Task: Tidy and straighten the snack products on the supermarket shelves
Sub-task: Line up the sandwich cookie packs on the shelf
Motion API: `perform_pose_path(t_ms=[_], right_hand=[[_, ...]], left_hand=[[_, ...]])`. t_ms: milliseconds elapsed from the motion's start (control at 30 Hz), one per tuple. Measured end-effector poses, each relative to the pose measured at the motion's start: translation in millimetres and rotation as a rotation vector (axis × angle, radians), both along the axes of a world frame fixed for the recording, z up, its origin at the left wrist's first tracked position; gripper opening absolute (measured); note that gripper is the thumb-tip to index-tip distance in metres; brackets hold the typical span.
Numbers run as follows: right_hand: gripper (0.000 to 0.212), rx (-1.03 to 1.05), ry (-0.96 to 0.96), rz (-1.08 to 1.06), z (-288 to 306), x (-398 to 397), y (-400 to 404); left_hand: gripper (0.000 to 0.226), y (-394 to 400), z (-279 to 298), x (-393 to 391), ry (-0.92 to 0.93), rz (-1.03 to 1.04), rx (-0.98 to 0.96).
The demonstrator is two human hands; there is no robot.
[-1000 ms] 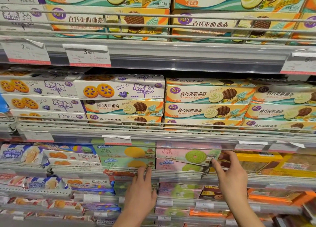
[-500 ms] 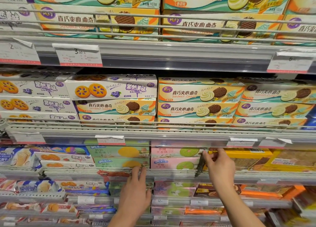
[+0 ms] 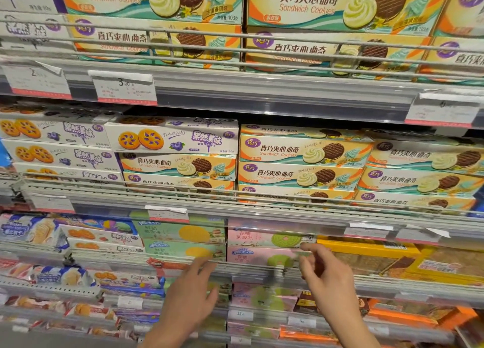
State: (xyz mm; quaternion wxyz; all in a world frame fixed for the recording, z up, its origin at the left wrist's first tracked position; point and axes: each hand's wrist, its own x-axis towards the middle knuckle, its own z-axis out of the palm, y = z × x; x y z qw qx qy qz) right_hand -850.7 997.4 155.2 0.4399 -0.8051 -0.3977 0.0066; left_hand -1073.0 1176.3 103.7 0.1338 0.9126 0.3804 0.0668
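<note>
Head view, right hand: the right hand (image 3: 324, 271) pinches the right end of a pink cookie box (image 3: 262, 239), thumb and forefinger narrow on its corner, probably to square it with the pink box beneath.
Head view, left hand: the left hand (image 3: 190, 298) has its fingers straight and close together, tips at the wire rail (image 3: 157, 262) below the green cookie boxes (image 3: 180, 233); whether they press a box I cannot tell.
Task's thing: the pink box sits on the third shelf down, just right of the green ones.
Writing: the yellow boxes (image 3: 305, 151) above read "Sandwich Cookies"; a price tag (image 3: 125, 88) reads "3.00".
</note>
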Motion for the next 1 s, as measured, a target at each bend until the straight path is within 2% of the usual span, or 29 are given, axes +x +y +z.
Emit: perform_pose_path(t_ms=[67, 133, 200, 333, 533, 700, 867, 1000], right_hand=[[0.022, 0.004, -0.035, 0.081, 17, -5, 4], [0.024, 0.018, -0.053, 0.119, 32, -7, 9], [0.024, 0.066, -0.092, 0.179, 48, -10, 15], [0.013, 0.209, -0.329, 0.312, 77, -18, 29], [0.023, 0.299, -0.502, 0.333, 115, -47, 71], [0.03, 0.339, -0.625, 0.248, 145, -86, 114], [0.037, 0.275, -0.882, 0.202, 162, -114, 157], [0.043, 0.195, -0.917, 0.127, 166, -122, 180]], left_hand=[[0.045, -1, 19, -7, -0.149, 0.043, 0.068], [0.038, 3, 43, -15, -0.201, 0.085, 0.15], [0.038, 9, 67, -22, -0.205, 0.14, 0.269], [0.045, 28, 91, -45, -0.413, 0.203, 0.5], [0.061, 62, 89, -77, -0.357, 0.256, 0.531], [0.075, 114, 76, -96, -0.31, 0.275, 0.538], [0.06, 140, 74, -107, -0.357, 0.122, 0.639], [0.055, 149, 83, -115, -0.418, 0.087, 0.614]])
